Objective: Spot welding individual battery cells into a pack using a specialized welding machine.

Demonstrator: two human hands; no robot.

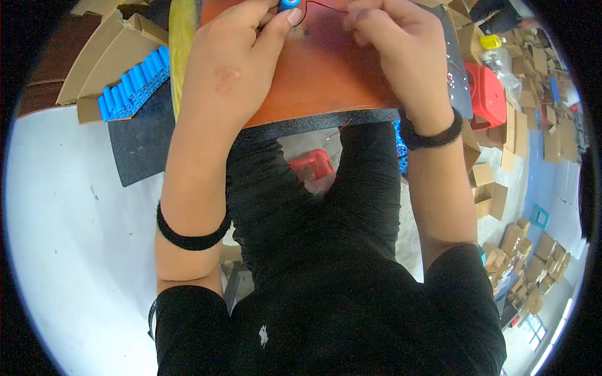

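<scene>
Clamping the left hand's (233, 56) thumb and fingers around a blue cell (290, 4) at the view's top edge; pinching a thin wire (327, 7) between the right hand's (407, 53) fingertips; working over an orange board (332, 78), beside blue cylinders (133, 84).

Shirt (357, 326): black, short-sleeved
Mark (263, 336): white, 6 o'clock
Trousers (367, 182): black
Left band (193, 242): black, fuzzy, 8 o'clock
Right band (433, 141): black, fuzzy, 2 o'clock

A red stool (488, 94) is set beside the table (338, 84). Cardboard boxes (500, 200) are scattered beyond; a window (535, 332) is seen.
</scene>
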